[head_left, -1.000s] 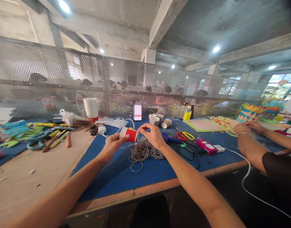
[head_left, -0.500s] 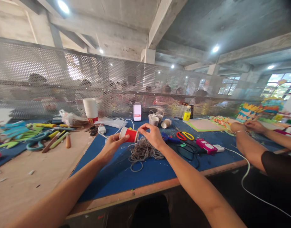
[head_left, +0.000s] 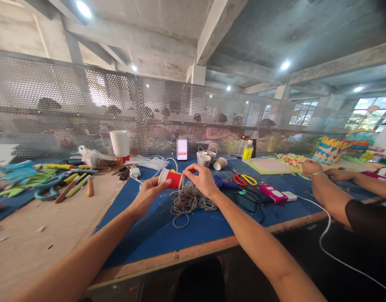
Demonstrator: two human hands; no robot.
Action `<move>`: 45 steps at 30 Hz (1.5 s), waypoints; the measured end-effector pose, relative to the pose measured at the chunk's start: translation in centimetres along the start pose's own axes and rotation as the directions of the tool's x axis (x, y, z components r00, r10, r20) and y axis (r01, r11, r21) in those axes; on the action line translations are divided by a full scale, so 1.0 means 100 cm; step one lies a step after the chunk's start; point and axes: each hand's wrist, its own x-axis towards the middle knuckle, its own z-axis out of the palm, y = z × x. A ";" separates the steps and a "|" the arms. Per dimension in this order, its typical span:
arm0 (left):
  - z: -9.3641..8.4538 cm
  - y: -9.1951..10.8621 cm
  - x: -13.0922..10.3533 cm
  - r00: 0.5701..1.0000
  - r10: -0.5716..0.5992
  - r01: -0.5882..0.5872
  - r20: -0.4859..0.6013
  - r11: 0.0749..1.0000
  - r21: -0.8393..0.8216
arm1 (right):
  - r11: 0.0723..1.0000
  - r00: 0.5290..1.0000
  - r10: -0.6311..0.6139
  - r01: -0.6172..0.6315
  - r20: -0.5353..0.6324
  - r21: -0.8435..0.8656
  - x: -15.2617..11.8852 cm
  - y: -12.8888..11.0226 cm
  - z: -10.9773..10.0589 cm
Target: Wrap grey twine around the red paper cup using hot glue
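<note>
A red paper cup (head_left: 176, 179) lies on its side in the air, its white rim toward the left. My left hand (head_left: 149, 191) is wrapped round its rim end, thumb on the red wall. At the cup's other end, my right hand (head_left: 201, 178) has thumb and forefinger pinched together by the edge; whatever they hold is too small to name. Below both hands a tangled heap of grey cord (head_left: 191, 199) rests on the blue mat (head_left: 142, 235). Small cord-wrapped cups (head_left: 204, 159) stand behind my right hand, with another cup (head_left: 220, 163) lying beside them.
Phone (head_left: 182, 149) upright at the back; cup stack (head_left: 119, 144) left of it. Blue glue gun (head_left: 226, 183), scissors (head_left: 250, 180), magenta device (head_left: 273, 193) and yellow-labelled bottle (head_left: 248, 151) on the right. Tools (head_left: 51, 186) at left. Another person's hands (head_left: 312, 167) work at far right.
The other person's hands at far right have shifted, the nearer one to the left and the farther one lower. My hands and the red cup look nearly unchanged.
</note>
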 end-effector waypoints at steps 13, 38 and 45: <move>-0.001 0.000 0.000 1.000 0.005 -0.005 0.009 1.000 0.015 | 0.998 0.999 0.032 -0.034 0.034 0.047 0.000 0.005 0.000; 0.005 0.007 -0.002 1.000 0.012 -0.012 -0.006 1.000 0.015 | 0.947 0.969 0.212 -0.236 0.127 0.218 0.005 0.022 0.002; 0.005 0.008 -0.003 0.999 0.020 -0.020 0.032 1.000 0.006 | 0.927 0.961 0.238 -0.267 0.139 0.262 0.006 0.026 0.003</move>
